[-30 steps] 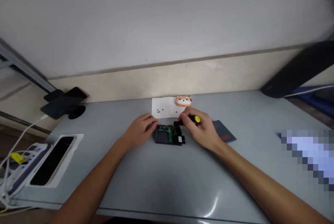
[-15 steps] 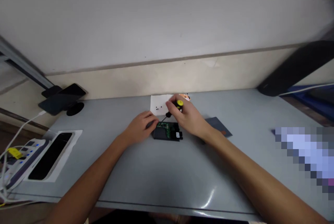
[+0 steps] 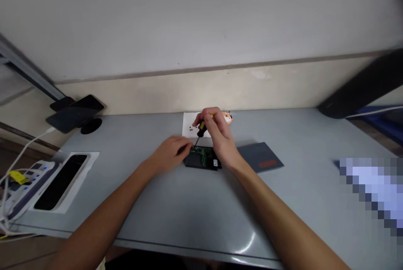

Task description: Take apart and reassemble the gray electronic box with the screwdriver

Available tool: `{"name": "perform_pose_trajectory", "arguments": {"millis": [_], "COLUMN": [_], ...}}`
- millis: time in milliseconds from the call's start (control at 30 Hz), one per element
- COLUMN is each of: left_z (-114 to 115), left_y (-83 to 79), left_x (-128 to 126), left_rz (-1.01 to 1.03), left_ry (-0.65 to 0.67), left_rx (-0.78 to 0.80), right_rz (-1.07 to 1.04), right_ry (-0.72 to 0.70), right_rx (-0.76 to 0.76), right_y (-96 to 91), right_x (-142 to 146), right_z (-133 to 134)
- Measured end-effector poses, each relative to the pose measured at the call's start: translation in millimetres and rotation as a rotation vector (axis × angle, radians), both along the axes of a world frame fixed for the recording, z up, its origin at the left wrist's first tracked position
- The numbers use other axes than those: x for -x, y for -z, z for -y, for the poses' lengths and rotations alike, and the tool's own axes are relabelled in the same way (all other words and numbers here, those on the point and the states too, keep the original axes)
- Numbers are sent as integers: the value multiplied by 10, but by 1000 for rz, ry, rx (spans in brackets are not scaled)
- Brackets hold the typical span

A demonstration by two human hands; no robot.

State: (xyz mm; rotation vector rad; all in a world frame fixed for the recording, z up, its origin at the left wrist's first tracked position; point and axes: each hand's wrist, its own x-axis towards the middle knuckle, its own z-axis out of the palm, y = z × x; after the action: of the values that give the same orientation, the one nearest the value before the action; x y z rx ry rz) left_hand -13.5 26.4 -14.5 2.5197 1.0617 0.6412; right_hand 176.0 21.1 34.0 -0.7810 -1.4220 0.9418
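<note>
Right hand point(image 3: 220, 140) closed round screwdriver point(image 3: 201, 128), near upright, tip on green board point(image 3: 204, 156) of black device point(image 3: 197, 161), mid table point(image 3: 189, 207). Left hand point(image 3: 171, 152) grips device's left edge. Risk: tip slips and gouges board; a knock scatters screws point(image 3: 191, 127) on paper point(image 3: 188, 119) just behind.

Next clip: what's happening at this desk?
A person is working on a small black device with its green circuit board exposed. The right hand holds a yellow-and-black screwdriver nearly upright, tip down at the board's far edge. The left hand rests against the device's left side. Tiny black screws lie on white paper behind; a grey cover sits to the right.
</note>
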Motion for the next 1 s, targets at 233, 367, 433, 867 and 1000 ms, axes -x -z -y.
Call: {"name": "perform_pose_trajectory", "arguments": {"millis": [233,367,433,867,1000], "left_z": [56,80,90,95,96], "left_y": [-8,-21,-23,-1,-15], "left_x": [-37,-63,-72,-73,-80], "left_rz": [-66,-96,-108,-113,-118], "left_ry": [-33,-39,-39,-51,-59], "left_rx": [13,33,39,28,39], "right_rz": [-163,-300,-294,-418,-493], "right_ry": [-42,-77,-63,-154,-168], "right_rx": [124,179,174,211,222], "right_y": [7,10,7,14,30], "right_x": [53,92,96,14,78], "right_z": [-28,2,12,-88,-46]}}
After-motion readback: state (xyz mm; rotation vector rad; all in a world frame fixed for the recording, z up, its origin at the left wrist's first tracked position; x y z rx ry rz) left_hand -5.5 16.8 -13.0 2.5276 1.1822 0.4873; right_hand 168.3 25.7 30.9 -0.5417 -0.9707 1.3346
